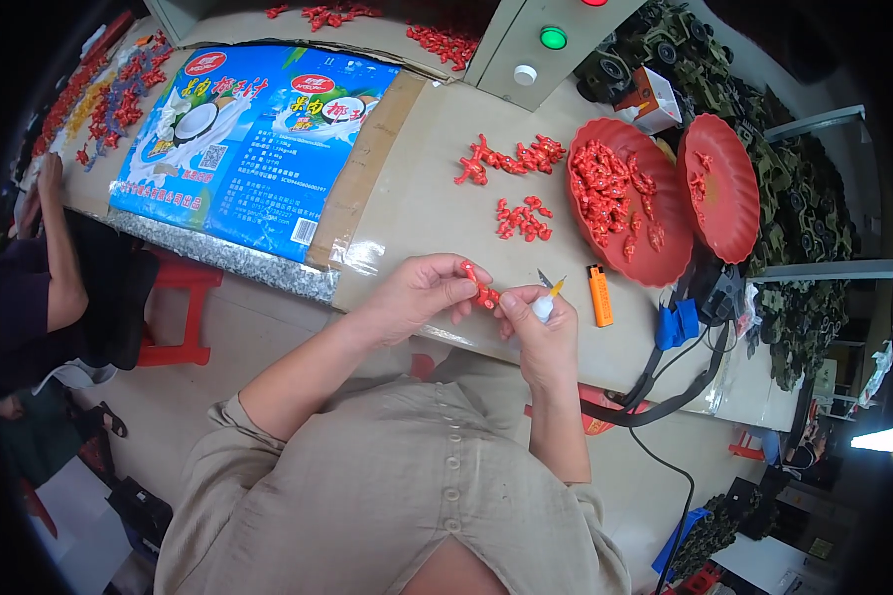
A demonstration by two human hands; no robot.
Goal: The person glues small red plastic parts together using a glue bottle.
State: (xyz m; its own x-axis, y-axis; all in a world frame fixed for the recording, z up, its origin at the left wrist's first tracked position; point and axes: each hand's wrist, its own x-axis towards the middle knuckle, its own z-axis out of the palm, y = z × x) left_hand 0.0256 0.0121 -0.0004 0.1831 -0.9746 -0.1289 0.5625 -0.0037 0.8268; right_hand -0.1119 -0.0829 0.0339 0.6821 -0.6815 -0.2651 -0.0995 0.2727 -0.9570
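At the table's front edge my left hand is closed, pinching a small glossy red figure-like piece between thumb and fingers. My right hand is closed around a small white bottle with a yellow pointed nozzle. Its thumb and fingertip meet the right end of the red piece. A dark thin point sticks up beside the nozzle; its kind I cannot make out. Beyond the hands lie a small cluster of red pieces and a row of larger joined red pieces.
An orange lighter lies right of my right hand. Two red scalloped dishes hold more red pieces. A flattened blue carton covers the table's left part. Behind stands a box with a green button. Another person's arm is at far left.
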